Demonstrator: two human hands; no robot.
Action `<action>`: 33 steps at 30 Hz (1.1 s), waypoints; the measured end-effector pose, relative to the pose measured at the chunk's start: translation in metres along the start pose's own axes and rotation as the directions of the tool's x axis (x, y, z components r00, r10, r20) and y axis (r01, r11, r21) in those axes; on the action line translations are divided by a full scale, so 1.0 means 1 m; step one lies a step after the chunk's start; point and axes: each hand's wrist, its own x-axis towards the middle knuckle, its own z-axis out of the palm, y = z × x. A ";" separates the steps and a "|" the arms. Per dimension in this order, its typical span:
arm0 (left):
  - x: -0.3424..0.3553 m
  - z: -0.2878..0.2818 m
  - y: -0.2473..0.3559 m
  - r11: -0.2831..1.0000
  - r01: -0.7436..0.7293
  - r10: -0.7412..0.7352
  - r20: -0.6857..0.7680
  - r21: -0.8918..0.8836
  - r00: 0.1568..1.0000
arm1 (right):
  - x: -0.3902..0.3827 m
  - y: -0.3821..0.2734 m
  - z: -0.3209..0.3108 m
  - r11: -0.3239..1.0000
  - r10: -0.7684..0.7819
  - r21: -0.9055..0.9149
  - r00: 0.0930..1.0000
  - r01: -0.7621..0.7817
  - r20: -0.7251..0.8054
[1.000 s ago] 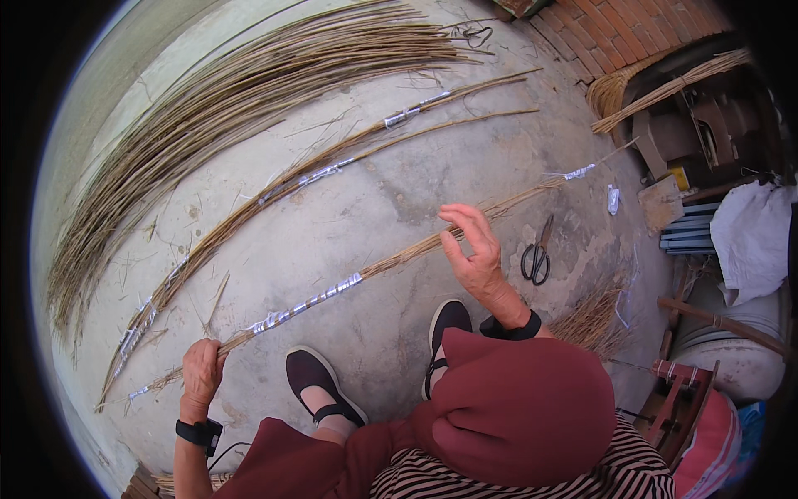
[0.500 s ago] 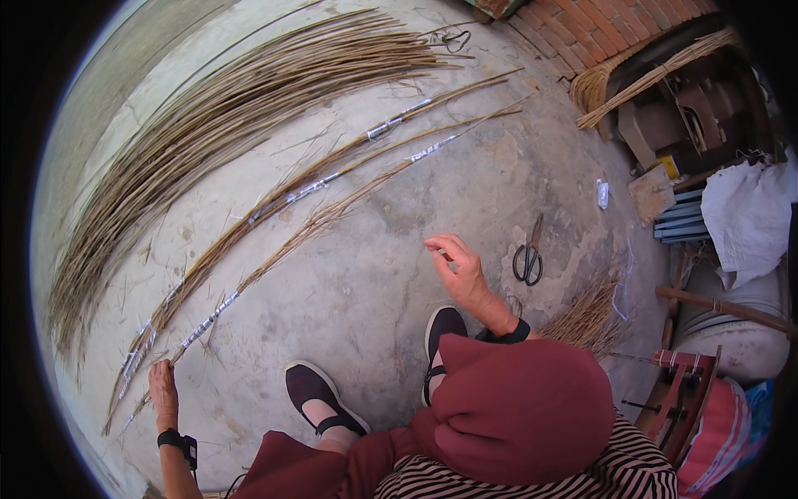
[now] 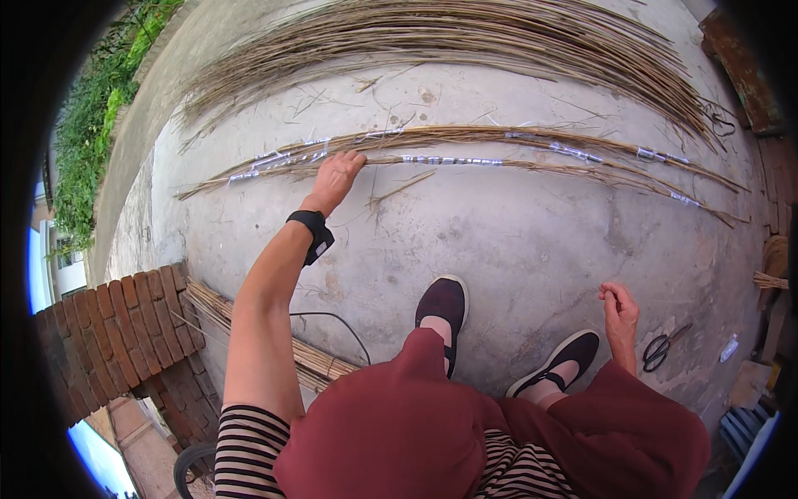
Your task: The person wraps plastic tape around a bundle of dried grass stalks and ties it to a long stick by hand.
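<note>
My left hand (image 3: 337,176) reaches away from me. Its fingers close on a long, thin stick bundle (image 3: 453,160) near its left end. Silvery plastic wraps this bundle at several places. Just beyond it lie other wrapped stick bundles (image 3: 465,131), and at the left the held one runs close beside them; whether they touch there I cannot tell. My right hand (image 3: 620,314) hangs low at the right, fingers curled and no object visible in them. A pair of scissors (image 3: 657,353) with black handles lies on the floor beside it.
Many loose sticks (image 3: 432,37) are spread along the far side. More sticks (image 3: 312,374) lie at the lower left by a brick structure (image 3: 125,337). My dark shoes (image 3: 443,301) stand on the concrete floor (image 3: 465,233). A small white packet (image 3: 729,348) lies right of the scissors.
My view has swung left. My left hand has moved farther from me, and the near bundle's left end now lies closer to the other wrapped bundles. The right hand stays free of the sticks.
</note>
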 end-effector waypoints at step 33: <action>0.092 0.014 0.071 0.995 0.050 -0.048 0.029 -0.083 0.998 | 0.000 0.005 0.014 0.987 -0.038 -0.147 0.989 0.059 0.140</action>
